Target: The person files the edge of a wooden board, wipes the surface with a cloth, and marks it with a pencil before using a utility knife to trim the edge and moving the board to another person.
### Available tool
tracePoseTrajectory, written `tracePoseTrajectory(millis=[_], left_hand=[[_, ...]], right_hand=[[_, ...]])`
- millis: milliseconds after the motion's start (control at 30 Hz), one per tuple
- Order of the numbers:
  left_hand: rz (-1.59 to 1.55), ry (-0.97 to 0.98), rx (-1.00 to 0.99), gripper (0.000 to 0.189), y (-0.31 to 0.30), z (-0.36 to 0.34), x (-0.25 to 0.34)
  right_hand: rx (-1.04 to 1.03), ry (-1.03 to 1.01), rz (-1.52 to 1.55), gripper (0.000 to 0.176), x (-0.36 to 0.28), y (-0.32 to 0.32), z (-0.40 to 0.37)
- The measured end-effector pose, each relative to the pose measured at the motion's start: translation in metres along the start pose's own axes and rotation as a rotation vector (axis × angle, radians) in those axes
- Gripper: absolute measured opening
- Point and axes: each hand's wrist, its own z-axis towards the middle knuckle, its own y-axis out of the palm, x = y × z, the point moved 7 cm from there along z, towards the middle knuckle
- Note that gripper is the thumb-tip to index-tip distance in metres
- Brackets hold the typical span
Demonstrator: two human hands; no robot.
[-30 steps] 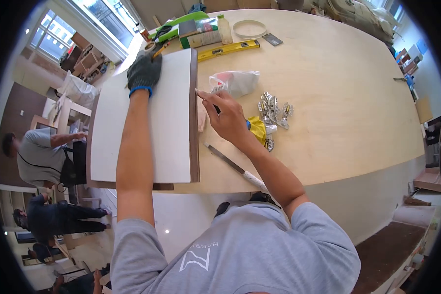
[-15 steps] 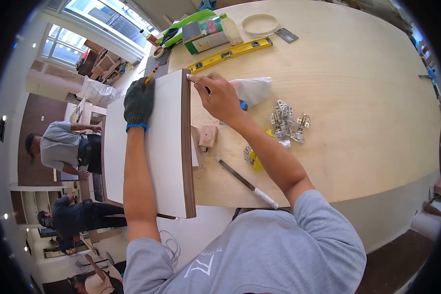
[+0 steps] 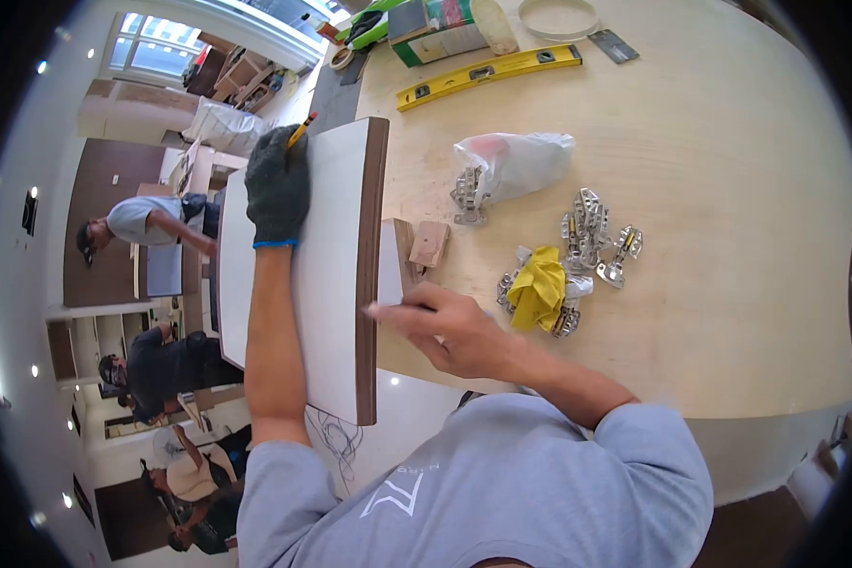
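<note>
My left hand (image 3: 279,185), in a dark knitted glove with a blue cuff, lies over the white face of a thick panel (image 3: 336,284) with brown edges. A yellow pencil (image 3: 301,129) sticks out from its curled fingers. My bare right hand (image 3: 445,327) is at the panel's right brown edge, below the middle, its fingertips pinched together and blurred. A small pale spot shows at those fingertips; I cannot tell what it is. Beside the panel lies a small wooden block (image 3: 430,243). Metal hinges (image 3: 587,232) and a yellow crumpled wrapper (image 3: 538,289) sit right of my right hand.
On the wooden table (image 3: 729,208) lie a white plastic bag (image 3: 516,166), a yellow spirit level (image 3: 488,76), a tape roll (image 3: 559,14), a dark flat plate (image 3: 613,45) and a green-and-white container (image 3: 445,33). Several people work at the left, one person (image 3: 147,220) close behind the panel.
My right hand has slid from the panel's far corner down along its brown edge towards me. My left hand stays on the panel with the pencil. The whole view has shifted.
</note>
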Motion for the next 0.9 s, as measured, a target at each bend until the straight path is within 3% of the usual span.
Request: tracePoseTrajectory(millis=[67,100,200,267,333,367,400,467,533,600,633,800,900], left_hand=[[0.142,0.080,-0.023,0.020,-0.009,0.002,0.010],[0.215,0.110,-0.029,0.019,-0.017,-0.002,0.015],[0.109,-0.051,-0.059,0.020,-0.076,-0.037,-0.016],[0.245,-0.382,-0.191,0.022,-0.147,-0.083,-0.006],[0.417,-0.350,-0.178,0.030,-0.195,-0.153,0.018],[0.301,-0.517,-0.105,0.039,-0.211,-0.199,0.024],[0.178,-0.670,-0.023,0.048,-0.219,-0.245,0.031],[0.079,-0.921,-0.136,0.066,-0.206,-0.313,0.062],[0.056,-0.779,-0.050,0.074,-0.198,-0.303,0.111],[0.167,-0.694,-0.096,0.083,-0.191,-0.289,0.130],[0.199,-0.568,-0.009,0.080,-0.188,-0.279,0.137],[0.186,-0.273,0.051,0.071,-0.189,-0.267,0.133],[0.237,-0.083,0.177,0.071,-0.214,-0.254,0.124]], right_hand=[[0.048,0.447,0.286,0.038,0.034,-0.005,-0.012],[0.177,0.430,0.232,0.039,0.051,-0.020,-0.002],[0.187,0.539,0.246,0.052,0.107,-0.059,0.075],[0.205,0.519,0.494,0.054,0.123,-0.062,0.127],[0.022,0.510,0.755,0.050,0.121,-0.050,0.158],[-0.070,0.516,0.884,0.049,0.119,-0.042,0.167],[-0.097,0.495,0.827,0.045,0.120,-0.039,0.170],[-0.147,0.456,0.705,0.038,0.120,-0.033,0.171],[-0.082,0.448,0.604,0.035,0.113,-0.036,0.174],[-0.051,0.466,0.539,0.032,0.095,-0.037,0.177],[-0.044,0.483,0.500,0.032,0.087,-0.038,0.177],[0.044,0.447,0.431,0.029,0.020,-0.060,0.203],[-0.033,0.362,0.499,0.028,-0.041,-0.052,0.227]])
